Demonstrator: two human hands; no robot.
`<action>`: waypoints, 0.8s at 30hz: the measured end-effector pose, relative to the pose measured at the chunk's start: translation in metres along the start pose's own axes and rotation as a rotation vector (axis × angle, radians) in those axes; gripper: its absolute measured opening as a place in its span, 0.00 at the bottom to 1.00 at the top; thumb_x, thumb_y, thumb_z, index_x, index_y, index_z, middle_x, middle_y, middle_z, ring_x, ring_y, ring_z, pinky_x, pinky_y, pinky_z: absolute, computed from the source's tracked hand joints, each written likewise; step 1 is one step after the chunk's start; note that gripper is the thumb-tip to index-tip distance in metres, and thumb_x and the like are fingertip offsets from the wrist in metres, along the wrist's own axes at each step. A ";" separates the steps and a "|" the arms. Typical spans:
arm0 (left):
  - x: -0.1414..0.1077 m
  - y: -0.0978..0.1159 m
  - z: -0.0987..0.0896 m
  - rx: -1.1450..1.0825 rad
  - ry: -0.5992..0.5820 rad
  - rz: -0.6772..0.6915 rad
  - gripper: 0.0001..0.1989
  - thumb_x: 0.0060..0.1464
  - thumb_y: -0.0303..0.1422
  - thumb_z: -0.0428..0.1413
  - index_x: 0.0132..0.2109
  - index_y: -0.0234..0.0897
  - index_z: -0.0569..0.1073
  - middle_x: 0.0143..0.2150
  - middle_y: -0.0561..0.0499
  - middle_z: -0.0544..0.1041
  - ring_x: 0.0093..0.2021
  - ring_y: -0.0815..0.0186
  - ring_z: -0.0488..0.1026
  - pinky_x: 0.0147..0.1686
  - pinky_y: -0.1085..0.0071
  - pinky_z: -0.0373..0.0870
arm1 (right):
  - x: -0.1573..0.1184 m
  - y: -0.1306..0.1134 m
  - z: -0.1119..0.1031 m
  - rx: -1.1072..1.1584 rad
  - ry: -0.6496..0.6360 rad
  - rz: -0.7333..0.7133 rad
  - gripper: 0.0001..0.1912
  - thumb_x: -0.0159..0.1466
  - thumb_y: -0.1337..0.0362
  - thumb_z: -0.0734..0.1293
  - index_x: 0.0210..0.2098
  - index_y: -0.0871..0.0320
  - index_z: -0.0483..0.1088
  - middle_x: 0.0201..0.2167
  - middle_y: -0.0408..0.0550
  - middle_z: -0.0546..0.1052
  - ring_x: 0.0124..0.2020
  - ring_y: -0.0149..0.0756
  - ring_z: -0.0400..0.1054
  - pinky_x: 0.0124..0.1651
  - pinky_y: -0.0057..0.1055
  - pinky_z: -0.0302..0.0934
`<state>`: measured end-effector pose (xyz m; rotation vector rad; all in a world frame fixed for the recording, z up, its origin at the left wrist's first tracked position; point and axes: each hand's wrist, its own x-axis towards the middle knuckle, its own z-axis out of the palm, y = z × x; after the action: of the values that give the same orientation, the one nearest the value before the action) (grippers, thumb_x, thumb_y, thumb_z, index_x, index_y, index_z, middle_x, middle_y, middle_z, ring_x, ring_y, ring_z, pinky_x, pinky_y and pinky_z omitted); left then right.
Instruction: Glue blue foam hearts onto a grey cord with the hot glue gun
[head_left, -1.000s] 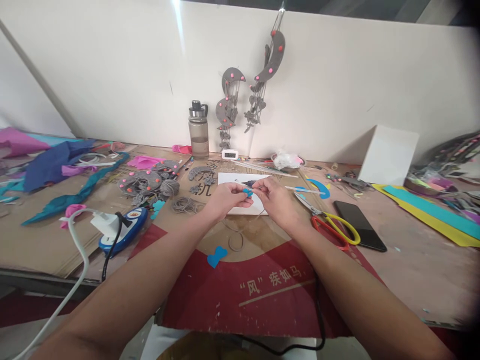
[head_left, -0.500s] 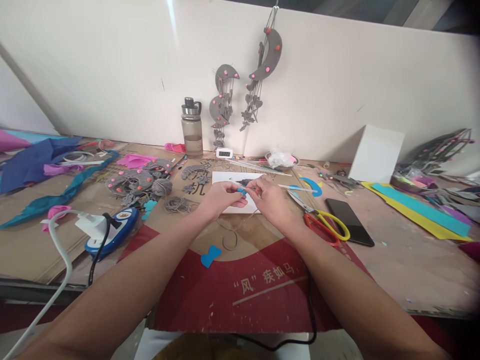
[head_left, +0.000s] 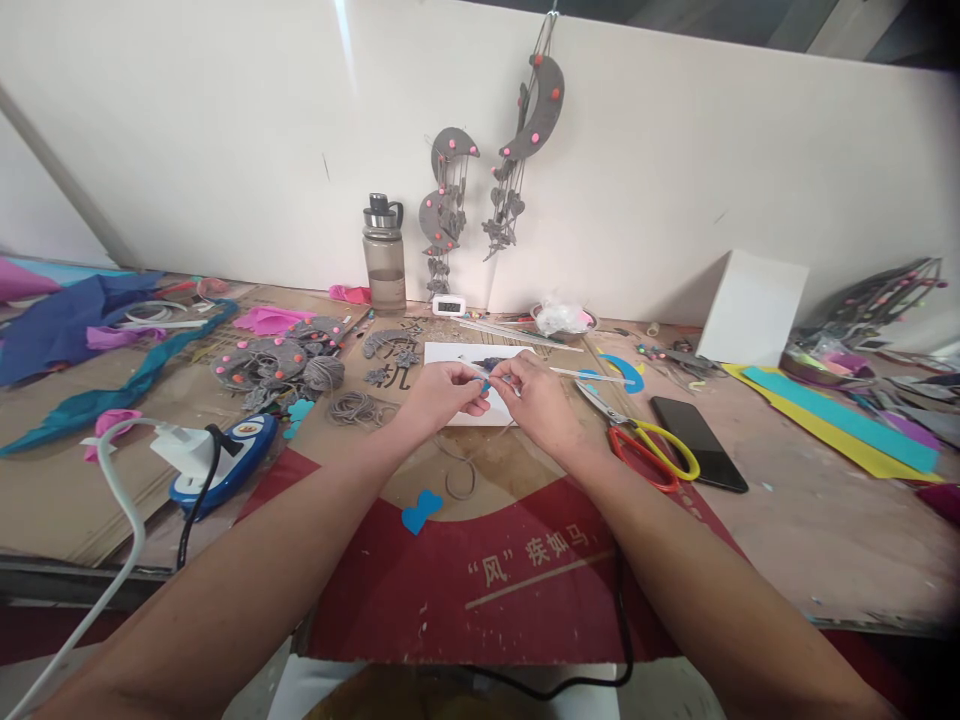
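Both hands meet above a white sheet (head_left: 480, 414) at the middle of the table. Between their fingertips is a small blue piece (head_left: 486, 384), mostly hidden by the fingers. My left hand (head_left: 448, 394) pinches it from the left, and my right hand (head_left: 531, 396) pinches it from the right. Behind the hands, a dark tool (head_left: 491, 364) lies on the sheet. A thin grey cord (head_left: 472, 482) curls on the cardboard below them. Nearer to me lie blue cut-out shapes (head_left: 421, 511).
Scissors (head_left: 637, 437) and a black phone (head_left: 699, 443) lie right of my right hand. Left are grey yarn (head_left: 358, 408), a grey felt piece with pink dots (head_left: 262, 365) and a blue power strip (head_left: 238, 465). A bottle (head_left: 384, 260) stands behind.
The small blue piece has turned or slipped lower between the fingers, and less of it shows. My fingertips have come slightly closer together; the arms have hardly moved.
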<state>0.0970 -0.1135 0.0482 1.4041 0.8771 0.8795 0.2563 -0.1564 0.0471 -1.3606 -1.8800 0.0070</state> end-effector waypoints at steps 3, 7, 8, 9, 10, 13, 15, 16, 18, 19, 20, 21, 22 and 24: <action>-0.002 0.004 0.001 0.023 0.012 -0.008 0.01 0.48 0.24 0.59 0.30 0.31 0.74 0.24 0.47 0.78 0.25 0.67 0.76 0.29 0.71 0.74 | 0.000 0.000 0.000 0.034 -0.010 0.013 0.04 0.64 0.67 0.63 0.34 0.56 0.70 0.34 0.46 0.70 0.34 0.34 0.64 0.39 0.33 0.58; -0.002 0.004 0.000 0.082 0.010 0.016 0.01 0.49 0.24 0.58 0.30 0.31 0.74 0.23 0.48 0.78 0.23 0.67 0.75 0.27 0.73 0.73 | 0.000 0.000 0.000 0.045 -0.014 0.021 0.04 0.64 0.67 0.63 0.35 0.57 0.71 0.34 0.47 0.70 0.34 0.34 0.64 0.39 0.33 0.59; -0.001 0.003 -0.001 0.100 0.007 0.024 0.01 0.49 0.24 0.58 0.31 0.31 0.74 0.23 0.48 0.78 0.23 0.68 0.75 0.27 0.73 0.72 | 0.000 0.000 0.000 0.043 -0.014 0.019 0.04 0.64 0.67 0.64 0.35 0.57 0.71 0.34 0.47 0.70 0.34 0.34 0.64 0.39 0.33 0.59; -0.001 0.002 -0.001 0.119 0.003 0.031 0.01 0.49 0.25 0.57 0.31 0.31 0.74 0.23 0.48 0.78 0.23 0.68 0.75 0.27 0.74 0.72 | 0.000 0.000 0.000 0.041 -0.014 0.017 0.05 0.64 0.67 0.63 0.35 0.57 0.72 0.34 0.47 0.70 0.34 0.34 0.64 0.39 0.33 0.59; 0.000 0.001 -0.002 0.138 -0.001 0.036 0.01 0.50 0.25 0.57 0.31 0.31 0.74 0.24 0.48 0.78 0.24 0.68 0.75 0.27 0.75 0.72 | 0.000 0.000 0.000 0.038 -0.013 0.016 0.05 0.63 0.67 0.64 0.35 0.57 0.72 0.34 0.47 0.70 0.33 0.34 0.64 0.39 0.33 0.58; 0.001 -0.002 -0.003 0.188 -0.012 0.052 0.02 0.50 0.26 0.56 0.32 0.32 0.73 0.24 0.49 0.78 0.24 0.69 0.76 0.27 0.76 0.71 | 0.000 0.000 0.001 0.031 -0.010 0.019 0.04 0.63 0.67 0.64 0.34 0.57 0.71 0.33 0.46 0.70 0.33 0.34 0.63 0.38 0.31 0.58; 0.001 -0.003 -0.003 0.211 -0.018 0.062 0.02 0.50 0.26 0.55 0.32 0.32 0.73 0.24 0.49 0.78 0.25 0.70 0.76 0.27 0.77 0.71 | 0.000 -0.001 0.002 0.028 -0.012 0.031 0.04 0.62 0.68 0.64 0.32 0.56 0.71 0.32 0.45 0.70 0.32 0.33 0.63 0.37 0.31 0.57; 0.001 -0.003 -0.003 0.217 -0.019 0.065 0.02 0.50 0.26 0.55 0.32 0.32 0.73 0.24 0.50 0.78 0.25 0.70 0.76 0.27 0.77 0.71 | 0.000 -0.001 0.002 0.027 -0.014 0.037 0.04 0.62 0.68 0.64 0.32 0.56 0.71 0.31 0.45 0.70 0.32 0.33 0.63 0.37 0.30 0.56; 0.000 -0.002 -0.002 0.211 -0.014 0.067 0.01 0.49 0.25 0.55 0.32 0.32 0.72 0.23 0.50 0.78 0.24 0.70 0.76 0.26 0.77 0.71 | 0.000 -0.003 0.002 0.024 -0.016 0.045 0.04 0.61 0.69 0.63 0.31 0.56 0.70 0.30 0.44 0.69 0.31 0.33 0.63 0.36 0.30 0.56; 0.000 -0.001 -0.002 0.200 -0.008 0.069 0.01 0.49 0.25 0.55 0.32 0.32 0.71 0.23 0.51 0.77 0.24 0.70 0.76 0.26 0.77 0.71 | 0.000 -0.003 0.002 0.023 -0.016 0.046 0.04 0.60 0.70 0.63 0.30 0.56 0.69 0.29 0.43 0.68 0.31 0.33 0.62 0.36 0.30 0.55; -0.001 -0.001 -0.001 0.187 -0.002 0.070 0.01 0.49 0.24 0.55 0.32 0.33 0.70 0.22 0.51 0.77 0.23 0.69 0.76 0.26 0.76 0.71 | 0.000 -0.004 0.002 0.023 -0.015 0.046 0.05 0.59 0.70 0.63 0.30 0.56 0.68 0.29 0.43 0.68 0.31 0.33 0.62 0.36 0.30 0.55; -0.001 0.000 0.000 0.176 0.004 0.071 0.02 0.49 0.24 0.55 0.32 0.33 0.70 0.22 0.52 0.77 0.23 0.69 0.76 0.26 0.76 0.71 | 0.000 -0.005 0.002 0.024 -0.016 0.047 0.05 0.59 0.71 0.62 0.29 0.56 0.68 0.29 0.43 0.68 0.31 0.33 0.62 0.36 0.30 0.55; -0.002 0.001 0.000 0.171 0.006 0.073 0.02 0.49 0.24 0.55 0.32 0.33 0.69 0.22 0.52 0.77 0.23 0.70 0.76 0.26 0.76 0.71 | 0.000 -0.005 0.002 0.023 -0.016 0.048 0.05 0.58 0.71 0.62 0.29 0.56 0.67 0.29 0.43 0.68 0.32 0.33 0.62 0.36 0.30 0.55; -0.002 0.001 0.000 0.177 0.003 0.077 0.02 0.48 0.23 0.55 0.32 0.33 0.70 0.22 0.52 0.77 0.23 0.70 0.75 0.26 0.77 0.71 | 0.000 -0.005 0.003 0.020 -0.021 0.047 0.05 0.57 0.71 0.62 0.29 0.56 0.66 0.29 0.43 0.67 0.32 0.33 0.61 0.37 0.30 0.54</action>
<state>0.0966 -0.1153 0.0490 1.5995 0.9259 0.8786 0.2507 -0.1571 0.0477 -1.3959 -1.8600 0.0636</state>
